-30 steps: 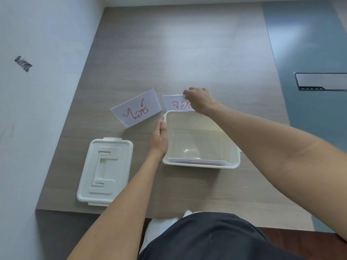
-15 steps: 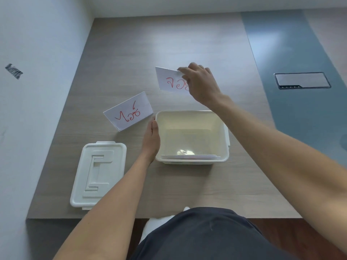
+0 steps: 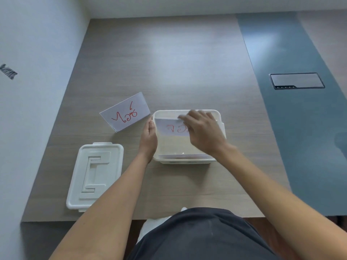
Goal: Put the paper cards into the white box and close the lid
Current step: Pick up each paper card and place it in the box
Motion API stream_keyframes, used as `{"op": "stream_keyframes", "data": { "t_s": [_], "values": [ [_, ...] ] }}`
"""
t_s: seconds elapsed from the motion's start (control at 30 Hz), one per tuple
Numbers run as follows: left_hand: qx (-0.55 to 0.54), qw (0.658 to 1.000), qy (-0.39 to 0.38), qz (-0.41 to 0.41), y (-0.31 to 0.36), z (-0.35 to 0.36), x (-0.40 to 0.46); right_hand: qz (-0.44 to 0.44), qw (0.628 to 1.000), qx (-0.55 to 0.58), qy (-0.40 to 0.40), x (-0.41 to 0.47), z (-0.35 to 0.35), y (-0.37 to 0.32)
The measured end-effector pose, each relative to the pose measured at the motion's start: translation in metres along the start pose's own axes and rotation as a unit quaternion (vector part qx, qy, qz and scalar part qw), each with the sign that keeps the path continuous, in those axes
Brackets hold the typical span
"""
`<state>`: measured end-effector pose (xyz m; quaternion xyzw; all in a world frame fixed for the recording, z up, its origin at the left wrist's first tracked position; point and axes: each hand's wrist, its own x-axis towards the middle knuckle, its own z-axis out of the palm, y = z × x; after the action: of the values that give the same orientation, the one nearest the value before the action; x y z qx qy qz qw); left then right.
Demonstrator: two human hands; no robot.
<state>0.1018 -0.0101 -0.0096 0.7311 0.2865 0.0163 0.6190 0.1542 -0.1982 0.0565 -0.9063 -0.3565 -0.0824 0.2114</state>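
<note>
A paper card [image 3: 169,128] with red writing is pinched at its upper right corner by the right hand [image 3: 203,132] and held, tilted, over the open white box [image 3: 187,111]. The box's left wall is touched by the left hand [image 3: 150,139], its fingers laid fairly straight along it. A second card [image 3: 125,111] is seen just beyond the box's far left corner. The lid [image 3: 95,175] is laid flat left of the box, apart from it.

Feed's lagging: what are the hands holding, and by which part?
The right hand pinches a paper card by its upper right corner over the white box; left hand rests on its left wall.
</note>
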Motion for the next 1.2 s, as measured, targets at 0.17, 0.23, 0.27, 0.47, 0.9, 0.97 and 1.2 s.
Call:
{"op": "stream_keyframes", "data": {
  "t_s": [0.17, 0.23, 0.27, 0.47, 0.9, 0.97, 1.2],
  "values": [
    [0.003, 1.0, 0.011, -0.007, 0.001, 0.0, 0.0, -0.011, 0.994, 0.011, -0.11, -0.039, 0.032, 0.005],
    [0.001, 1.0, 0.012, -0.012, 0.002, 0.002, 0.0, 0.005, 0.988, 0.023, -0.151, -0.05, 0.038, 0.01],
    [0.002, 1.0, 0.011, -0.013, 0.002, 0.002, 0.0, 0.013, 0.985, 0.035, -0.166, -0.054, 0.038, 0.011],
    [0.0, 1.0, 0.007, -0.008, -0.001, 0.002, 0.003, 0.046, 0.985, 0.143, -0.091, -0.044, 0.031, 0.023],
    [-0.014, 1.0, 0.012, -0.015, -0.007, -0.001, 0.008, 0.389, 0.896, 0.209, -0.052, -0.026, 0.036, 0.088],
    [-0.018, 1.0, 0.01, -0.024, -0.011, -0.008, 0.013, 0.379, 0.897, 0.224, -0.04, -0.026, 0.035, 0.086],
    [0.097, 0.981, 0.171, -0.007, -0.027, -0.067, 0.056, 0.403, 0.878, 0.256, -0.027, -0.028, 0.038, 0.087]
  ]
}}
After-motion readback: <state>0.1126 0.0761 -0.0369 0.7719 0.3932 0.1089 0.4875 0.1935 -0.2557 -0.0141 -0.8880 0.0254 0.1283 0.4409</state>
